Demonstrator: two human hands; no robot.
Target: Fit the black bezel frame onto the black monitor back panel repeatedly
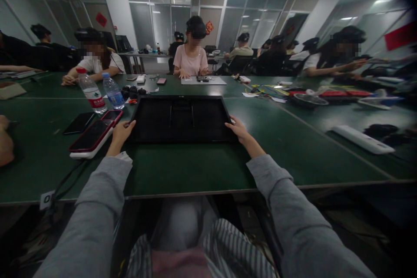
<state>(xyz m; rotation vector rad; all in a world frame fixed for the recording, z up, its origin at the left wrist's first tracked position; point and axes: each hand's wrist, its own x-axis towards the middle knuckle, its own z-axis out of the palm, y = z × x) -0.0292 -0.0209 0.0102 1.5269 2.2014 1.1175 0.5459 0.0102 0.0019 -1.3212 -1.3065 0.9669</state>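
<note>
A black rectangular tray (152,118) with a raised rim lies in front of me at the green table. Inside it, a thin U-shaped metal bar (193,116) shows near the middle. My left hand (123,135) is closed on the tray's left edge, thumb on top of the rim. On the opposite short side, my right hand (238,129) grips the right edge in the same way. The fingers under the edges are hidden.
Left of the tray are phones (93,134) on a white power strip, a black phone (79,123) and two water bottles (91,91) (114,92). Another white power strip (362,139) lies at right. Across the green table (195,169) a person (190,58) sits facing me.
</note>
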